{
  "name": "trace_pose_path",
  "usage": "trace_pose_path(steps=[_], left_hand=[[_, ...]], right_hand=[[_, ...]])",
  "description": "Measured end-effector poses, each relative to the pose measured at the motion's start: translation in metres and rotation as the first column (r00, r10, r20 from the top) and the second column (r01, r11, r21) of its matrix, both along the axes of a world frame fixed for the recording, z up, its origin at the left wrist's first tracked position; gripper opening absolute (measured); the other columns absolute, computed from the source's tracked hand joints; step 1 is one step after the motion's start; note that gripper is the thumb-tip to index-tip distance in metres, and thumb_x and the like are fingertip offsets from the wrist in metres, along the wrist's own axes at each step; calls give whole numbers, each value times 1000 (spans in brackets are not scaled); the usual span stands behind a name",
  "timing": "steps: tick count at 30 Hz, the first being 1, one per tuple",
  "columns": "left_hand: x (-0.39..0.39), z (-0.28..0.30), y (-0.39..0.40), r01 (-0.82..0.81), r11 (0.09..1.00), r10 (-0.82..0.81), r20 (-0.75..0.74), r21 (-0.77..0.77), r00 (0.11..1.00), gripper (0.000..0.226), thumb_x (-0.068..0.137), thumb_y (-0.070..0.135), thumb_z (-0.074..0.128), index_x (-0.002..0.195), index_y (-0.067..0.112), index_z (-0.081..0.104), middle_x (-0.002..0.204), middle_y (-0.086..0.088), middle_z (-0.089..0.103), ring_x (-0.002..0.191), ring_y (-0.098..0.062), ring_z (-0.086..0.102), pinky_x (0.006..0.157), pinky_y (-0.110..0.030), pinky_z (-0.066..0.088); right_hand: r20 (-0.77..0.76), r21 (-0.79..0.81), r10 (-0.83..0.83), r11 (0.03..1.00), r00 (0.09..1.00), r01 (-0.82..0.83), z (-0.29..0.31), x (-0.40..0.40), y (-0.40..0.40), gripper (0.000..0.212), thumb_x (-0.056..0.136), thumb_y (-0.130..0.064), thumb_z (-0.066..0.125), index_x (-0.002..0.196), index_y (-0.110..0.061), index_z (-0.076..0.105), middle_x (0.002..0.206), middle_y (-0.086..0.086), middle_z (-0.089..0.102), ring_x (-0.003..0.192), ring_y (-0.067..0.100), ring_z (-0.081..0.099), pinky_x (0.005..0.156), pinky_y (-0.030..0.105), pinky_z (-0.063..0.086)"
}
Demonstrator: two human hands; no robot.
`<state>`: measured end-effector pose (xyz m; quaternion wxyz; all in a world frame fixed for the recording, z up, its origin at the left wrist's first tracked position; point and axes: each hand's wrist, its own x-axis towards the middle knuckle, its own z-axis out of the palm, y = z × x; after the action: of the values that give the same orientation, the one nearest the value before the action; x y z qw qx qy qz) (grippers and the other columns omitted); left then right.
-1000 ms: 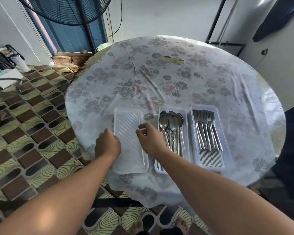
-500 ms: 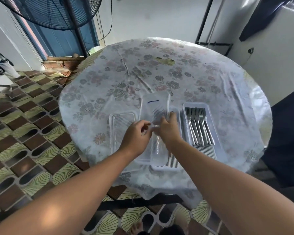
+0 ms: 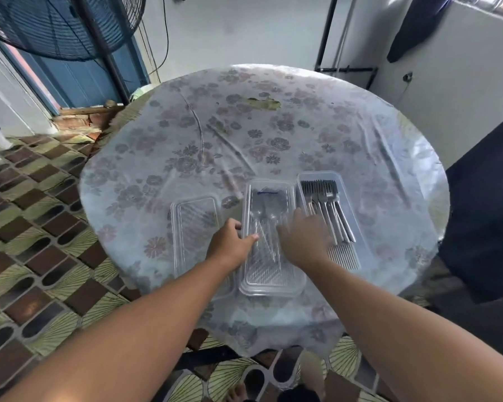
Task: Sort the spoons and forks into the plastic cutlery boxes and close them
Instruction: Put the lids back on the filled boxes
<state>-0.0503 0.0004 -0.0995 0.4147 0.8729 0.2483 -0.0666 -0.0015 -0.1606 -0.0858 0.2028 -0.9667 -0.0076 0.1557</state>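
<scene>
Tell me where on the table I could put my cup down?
The far half of the round table, beyond the cutlery boxes, is bare flowered cloth. There is bare cloth left of the spare lid too. The near edge is crowded: the lidded spoon box, the open fork box and both hands sit side by side.

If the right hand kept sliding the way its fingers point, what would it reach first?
The right hand lies on the spoon box lid, fingers aimed up and right. Next in line is probably the near wall of the open fork box, then the forks.
</scene>
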Motion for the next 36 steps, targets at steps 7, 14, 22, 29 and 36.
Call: trace_pose_path(steps=[7, 14, 22, 29, 36], left_hand=[[7, -3, -4, 1, 996, -2, 11, 88, 1000, 46, 88, 52, 72, 109, 17, 52, 95, -1, 62, 81, -18, 59, 72, -36, 49], [16, 1, -1, 296, 917, -297, -39, 266, 954, 92, 93, 54, 60, 163, 33, 4, 167, -4, 14, 149, -31, 25, 117, -48, 33], [39, 13, 0, 657, 623, -561, -343, 424, 753, 148, 55, 104, 48, 160, 24, -19, 165, -1, -30, 154, -23, -22, 126, -50, -1], [40, 6, -5, 644, 577, -532, -367, 502, 763, 149, 52, 103, 50, 162, 22, -12, 169, -4, -21, 156, -23, -18, 125, -51, -7], [50, 18, -12, 650, 579, -520, -392, 491, 759, 158, 46, 102, 57, 162, 19, -11, 169, -8, -19, 155, -26, -19, 125, -53, -9]], right_hand=[[4, -140, 148, 979, 989, -146, -5, 18, -3, 65, 108, -49, 29, 164, -27, 6, 162, 15, 31, 147, 40, 24, 113, 59, 24], [76, -169, 178, 972, 981, -163, -5, 18, -1, 65, 105, -52, 27, 163, -24, 17, 157, 14, 38, 144, 36, 33, 113, 56, 25], [130, -199, 296, 943, 946, -267, -10, 32, -4, 67, 105, -53, 23, 163, -20, 12, 170, 10, 5, 155, 30, 9, 123, 53, 9], [173, -264, 359, 914, 917, -307, -36, 23, -3, 72, 105, -54, 6, 164, -14, -4, 172, 8, -8, 159, 23, -9, 125, 51, -13], [216, -293, 419, 889, 882, -351, -18, 60, 7, 68, 101, -54, 20, 154, -13, 35, 160, 18, 27, 150, 35, 22, 124, 49, 15]])
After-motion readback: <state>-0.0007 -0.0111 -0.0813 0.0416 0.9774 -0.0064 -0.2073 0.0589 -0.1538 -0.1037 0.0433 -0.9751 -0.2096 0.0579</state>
